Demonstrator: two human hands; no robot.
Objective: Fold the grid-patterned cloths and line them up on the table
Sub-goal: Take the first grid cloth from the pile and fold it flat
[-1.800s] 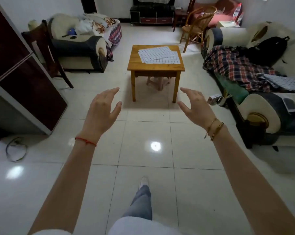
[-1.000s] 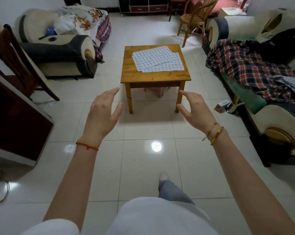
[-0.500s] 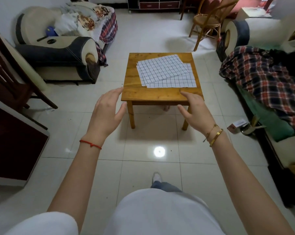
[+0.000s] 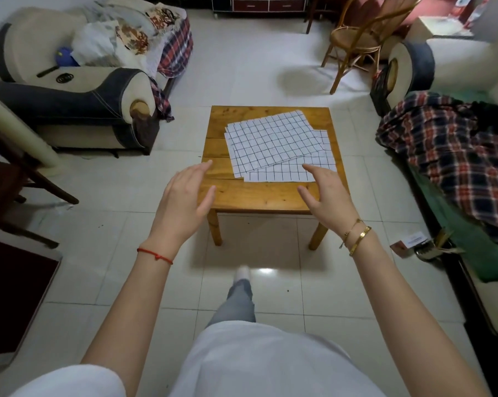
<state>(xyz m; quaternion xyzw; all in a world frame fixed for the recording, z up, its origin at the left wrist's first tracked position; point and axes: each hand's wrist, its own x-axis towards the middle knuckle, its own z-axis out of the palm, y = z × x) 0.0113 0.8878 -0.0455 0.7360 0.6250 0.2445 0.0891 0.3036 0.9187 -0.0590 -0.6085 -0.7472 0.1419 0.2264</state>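
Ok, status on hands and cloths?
Left hand and right hand open, empty. Grid cloths unfolded, overlapping on table. Nothing in the way.

Glossy white floor tiles reflect a ceiling light, with cream-and-navy armchairs left and right, a rattan chair behind, and a plaid blanket.

Matt grid cloths lie on a varnished wooden table; glossy floor tiles.
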